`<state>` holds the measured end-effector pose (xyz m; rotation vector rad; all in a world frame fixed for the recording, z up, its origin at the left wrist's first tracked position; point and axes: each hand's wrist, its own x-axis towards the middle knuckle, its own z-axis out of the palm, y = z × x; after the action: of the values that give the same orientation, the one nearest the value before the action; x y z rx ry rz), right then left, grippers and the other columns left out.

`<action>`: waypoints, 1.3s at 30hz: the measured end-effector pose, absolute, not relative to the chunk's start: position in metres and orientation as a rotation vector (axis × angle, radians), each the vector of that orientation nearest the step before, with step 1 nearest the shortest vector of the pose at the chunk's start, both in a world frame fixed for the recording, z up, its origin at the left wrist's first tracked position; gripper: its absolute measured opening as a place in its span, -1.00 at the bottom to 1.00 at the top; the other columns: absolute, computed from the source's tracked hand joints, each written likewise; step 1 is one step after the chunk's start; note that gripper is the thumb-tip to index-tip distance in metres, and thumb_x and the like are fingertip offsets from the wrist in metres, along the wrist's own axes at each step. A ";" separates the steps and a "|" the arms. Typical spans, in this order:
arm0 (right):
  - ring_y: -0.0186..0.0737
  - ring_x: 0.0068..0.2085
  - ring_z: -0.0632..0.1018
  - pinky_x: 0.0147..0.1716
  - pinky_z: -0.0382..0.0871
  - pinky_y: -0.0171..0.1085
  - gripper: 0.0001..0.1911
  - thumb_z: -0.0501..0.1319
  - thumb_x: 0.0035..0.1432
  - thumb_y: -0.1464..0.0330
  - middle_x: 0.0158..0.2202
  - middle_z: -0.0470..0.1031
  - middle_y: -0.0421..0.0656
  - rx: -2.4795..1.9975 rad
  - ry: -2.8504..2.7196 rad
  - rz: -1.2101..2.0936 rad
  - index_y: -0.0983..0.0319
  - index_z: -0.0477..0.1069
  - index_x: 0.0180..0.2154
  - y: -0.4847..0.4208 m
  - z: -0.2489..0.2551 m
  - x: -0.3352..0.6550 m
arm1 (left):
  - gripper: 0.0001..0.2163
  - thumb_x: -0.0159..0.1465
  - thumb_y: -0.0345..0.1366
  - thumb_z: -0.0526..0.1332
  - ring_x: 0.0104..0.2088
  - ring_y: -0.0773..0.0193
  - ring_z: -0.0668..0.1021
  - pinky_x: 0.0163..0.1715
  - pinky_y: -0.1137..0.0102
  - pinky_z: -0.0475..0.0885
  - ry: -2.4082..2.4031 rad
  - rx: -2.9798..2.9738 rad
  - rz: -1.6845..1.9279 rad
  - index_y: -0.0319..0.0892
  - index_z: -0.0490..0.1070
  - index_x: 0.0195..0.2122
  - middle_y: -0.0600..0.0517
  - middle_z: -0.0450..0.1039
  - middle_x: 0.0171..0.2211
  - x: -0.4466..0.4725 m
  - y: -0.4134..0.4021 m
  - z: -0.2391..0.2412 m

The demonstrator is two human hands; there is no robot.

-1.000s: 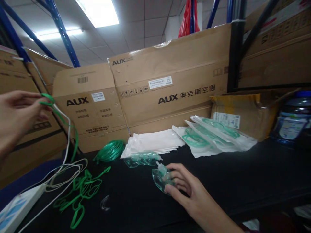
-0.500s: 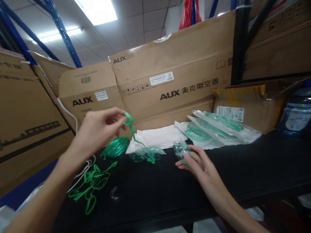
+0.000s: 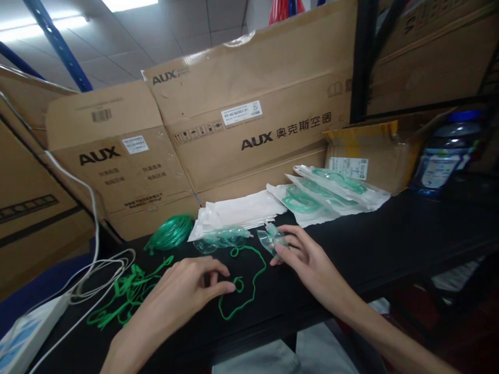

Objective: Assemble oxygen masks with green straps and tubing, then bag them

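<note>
Left hand (image 3: 191, 285): thumb and index parted by a small gap, nothing pinched; thumb tip right at the small end loop of a green strap (image 3: 254, 292), contact can't be told. Right hand (image 3: 307, 254): thumb and fingers closed around a clear mask (image 3: 268, 242), held just above or on the table, can't tell which.

Key relation: strap lies on the black table (image 3: 370, 254) between the 2 hands, just right of the left fingertips. No straight long axis; it bows in a loose C, bulge toward the right hand, 1 end loop by the left thumb, the other curled farther back near the mask pile. Left hand is nearer the front loop; right hand is nearer the bulge.

Strap looks thin, bright green, slack. Mask looks transparent, green-tinted, with a pale connector pointing away from the wearer.

Outward: mask pile (image 3: 222, 239) behind the strap, white pouches (image 3: 241, 210) behind that; 3 tubing pouches (image 3: 312, 213) to the right. Green strap tangle (image 3: 130, 288) and tubing coil (image 3: 171, 232) to the left.
</note>
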<state>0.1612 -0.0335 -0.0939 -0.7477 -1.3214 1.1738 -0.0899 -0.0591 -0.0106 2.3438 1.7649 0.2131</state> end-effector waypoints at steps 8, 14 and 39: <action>-0.19 -0.25 0.63 -0.14 0.46 -0.17 -0.56 0.27 0.29 0.11 -0.22 0.50 -0.18 -0.778 -1.372 1.190 0.18 0.26 0.08 -0.037 -0.092 0.162 | -0.78 0.44 -0.11 0.16 -0.02 0.19 0.58 0.02 0.40 0.40 1.527 2.492 0.411 0.07 0.57 -0.03 0.07 0.53 -0.03 -0.100 -0.069 -0.014; -0.19 -0.24 0.63 -0.12 0.43 -0.16 -0.59 0.26 0.31 0.14 -0.23 0.50 -0.19 -0.786 -1.416 1.187 0.18 0.26 0.06 -0.037 -0.092 0.163 | -0.75 0.42 -0.06 0.17 -0.01 0.13 0.59 0.06 0.33 0.45 1.592 2.407 0.406 0.05 0.57 -0.03 0.04 0.55 -0.03 -0.134 -0.073 -0.014; -0.20 -0.21 0.60 -0.15 0.46 -0.19 -0.58 0.32 0.22 0.16 -0.21 0.50 -0.19 -0.809 -1.440 1.203 0.16 0.28 0.01 -0.039 -0.094 0.160 | -0.76 0.38 -0.13 0.21 -0.22 0.20 0.57 -0.20 0.44 0.38 1.348 1.993 0.821 -0.11 0.64 -0.16 0.01 0.58 -0.27 -0.070 -0.057 -0.054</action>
<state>0.1598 -0.0387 -0.0938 -0.8092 -1.4404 1.2033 -0.0696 -0.0571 -0.0544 1.9926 1.3477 0.8208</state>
